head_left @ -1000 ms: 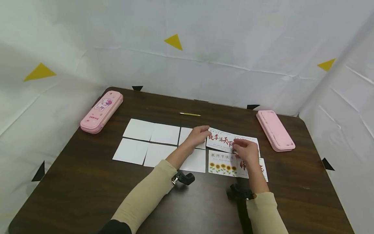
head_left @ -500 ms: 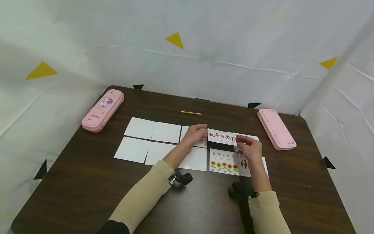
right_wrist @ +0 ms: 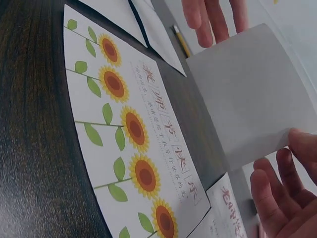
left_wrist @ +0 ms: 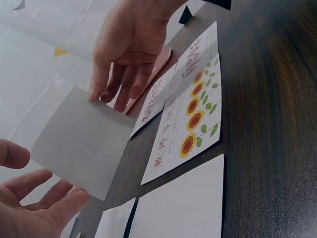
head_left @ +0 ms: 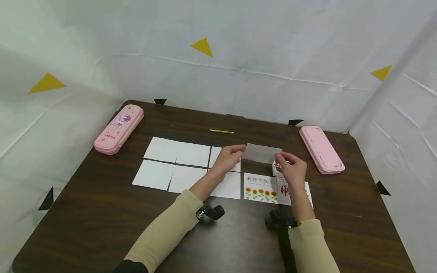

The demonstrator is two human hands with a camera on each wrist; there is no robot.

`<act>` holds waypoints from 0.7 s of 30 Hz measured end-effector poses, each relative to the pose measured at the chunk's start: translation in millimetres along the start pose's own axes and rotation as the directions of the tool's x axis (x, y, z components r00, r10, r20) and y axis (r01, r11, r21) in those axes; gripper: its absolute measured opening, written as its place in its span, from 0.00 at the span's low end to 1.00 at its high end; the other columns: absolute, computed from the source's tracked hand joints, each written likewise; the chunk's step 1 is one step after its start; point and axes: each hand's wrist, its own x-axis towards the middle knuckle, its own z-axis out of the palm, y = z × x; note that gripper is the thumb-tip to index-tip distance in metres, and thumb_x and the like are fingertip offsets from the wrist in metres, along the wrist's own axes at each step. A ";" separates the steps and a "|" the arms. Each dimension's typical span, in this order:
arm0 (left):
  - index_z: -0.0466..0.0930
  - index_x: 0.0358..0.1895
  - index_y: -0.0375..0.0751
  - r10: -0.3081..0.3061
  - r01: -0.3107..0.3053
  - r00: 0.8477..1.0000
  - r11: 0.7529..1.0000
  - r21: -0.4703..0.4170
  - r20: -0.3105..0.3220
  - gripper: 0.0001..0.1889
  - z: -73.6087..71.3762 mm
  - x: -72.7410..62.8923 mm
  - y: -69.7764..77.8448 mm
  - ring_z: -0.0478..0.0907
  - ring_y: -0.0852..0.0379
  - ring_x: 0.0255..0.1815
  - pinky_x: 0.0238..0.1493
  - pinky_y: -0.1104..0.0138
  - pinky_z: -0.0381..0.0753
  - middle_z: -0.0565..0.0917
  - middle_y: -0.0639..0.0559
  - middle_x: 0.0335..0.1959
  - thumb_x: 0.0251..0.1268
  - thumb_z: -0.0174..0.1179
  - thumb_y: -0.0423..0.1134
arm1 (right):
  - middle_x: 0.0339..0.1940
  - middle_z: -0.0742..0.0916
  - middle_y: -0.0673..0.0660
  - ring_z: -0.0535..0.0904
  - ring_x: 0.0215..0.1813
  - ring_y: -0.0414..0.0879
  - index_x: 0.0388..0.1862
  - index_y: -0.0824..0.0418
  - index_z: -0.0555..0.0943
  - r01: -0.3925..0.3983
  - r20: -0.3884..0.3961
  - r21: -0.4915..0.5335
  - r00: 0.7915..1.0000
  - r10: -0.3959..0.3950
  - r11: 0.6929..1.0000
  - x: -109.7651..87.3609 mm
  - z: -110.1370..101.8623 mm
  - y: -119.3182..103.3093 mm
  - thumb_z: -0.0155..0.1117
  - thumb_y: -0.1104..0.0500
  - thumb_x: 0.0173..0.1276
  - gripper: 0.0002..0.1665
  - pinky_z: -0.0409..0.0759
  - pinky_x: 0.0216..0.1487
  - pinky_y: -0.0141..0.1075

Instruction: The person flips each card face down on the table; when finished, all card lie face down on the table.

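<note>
A small paper card (head_left: pixel 262 153) is raised off the table and tilted, with its plain greyish back towards the head camera. At its right edge, my right hand (head_left: pixel 293 170) pinches it between thumb and fingers. My left hand (head_left: pixel 226 161) holds the opposite edge by the fingertips, seen close up in the left wrist view. Just below the raised card lies a card with sunflowers (head_left: pixel 260 188) and red writing. Beside it, a card with large red characters (head_left: pixel 284 191) is partly hidden by my right arm, and another printed card (head_left: pixel 277 168) lies behind my right hand.
Several blank white cards (head_left: pixel 153 174) lie in two rows at the left. A yellow pencil (head_left: pixel 222 131) lies farther back. Pink pencil cases stand at both sides, one with a cartoon print (head_left: pixel 118 129) and one plainer (head_left: pixel 321 150). White sheeting (head_left: pixel 239 76) hangs behind the brown table (head_left: pixel 102 220).
The card with red characters has come up off the table between my hands and tipped over, so its blank back now shows. My right fingers have closed on its edge.
</note>
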 end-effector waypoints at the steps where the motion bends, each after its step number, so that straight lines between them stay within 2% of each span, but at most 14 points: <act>1: 0.76 0.64 0.39 0.009 -0.010 1.000 0.999 0.038 0.006 0.20 0.5 -0.8 0.4 0.75 0.52 0.62 0.59 0.63 0.76 0.79 0.47 0.62 0.72 0.51 0.36 | 0.48 0.85 0.58 0.83 0.47 0.50 0.57 0.62 0.82 -0.003 -0.004 -0.001 1.000 0.003 1.000 0.1 0.3 -0.8 0.66 0.51 0.69 0.23 0.83 0.46 0.37; 6: 0.72 0.68 0.39 0.029 -0.036 0.998 0.989 0.146 0.054 0.24 2.5 -0.2 -0.8 0.77 0.51 0.60 0.58 0.60 0.76 0.77 0.46 0.64 0.71 0.51 0.38 | 0.50 0.83 0.58 0.83 0.46 0.49 0.57 0.61 0.83 -0.035 -0.020 -0.020 0.999 0.035 0.999 -0.6 0.3 -0.8 0.65 0.51 0.70 0.22 0.83 0.45 0.37; 12: 0.67 0.71 0.36 0.020 -0.045 0.993 0.977 0.210 0.120 0.26 2.7 0.0 -3.2 0.73 0.49 0.64 0.63 0.57 0.71 0.74 0.41 0.66 0.71 0.50 0.39 | 0.51 0.86 0.61 0.85 0.45 0.48 0.56 0.61 0.84 -0.074 -0.036 -0.059 0.997 0.072 0.996 -2.0 1.0 4.0 0.66 0.53 0.69 0.20 0.84 0.40 0.34; 17: 0.64 0.72 0.34 -0.028 -0.005 0.988 0.976 0.217 0.150 0.28 1.9 -0.9 -3.1 0.70 0.47 0.67 0.66 0.56 0.69 0.70 0.40 0.69 0.72 0.50 0.41 | 0.52 0.86 0.62 0.86 0.45 0.49 0.54 0.61 0.85 -0.069 -0.042 -0.083 0.997 0.066 0.994 -2.8 1.5 5.2 0.66 0.55 0.69 0.18 0.85 0.38 0.34; 21: 0.63 0.73 0.34 -0.074 0.038 0.983 0.978 0.204 0.170 0.29 0.7 -1.5 -2.6 0.68 0.48 0.69 0.63 0.58 0.72 0.67 0.41 0.71 0.72 0.51 0.43 | 0.54 0.85 0.62 0.86 0.48 0.52 0.55 0.61 0.84 -0.073 -0.021 -0.134 0.997 0.071 0.988 -2.6 0.7 5.3 0.66 0.54 0.69 0.19 0.84 0.39 0.34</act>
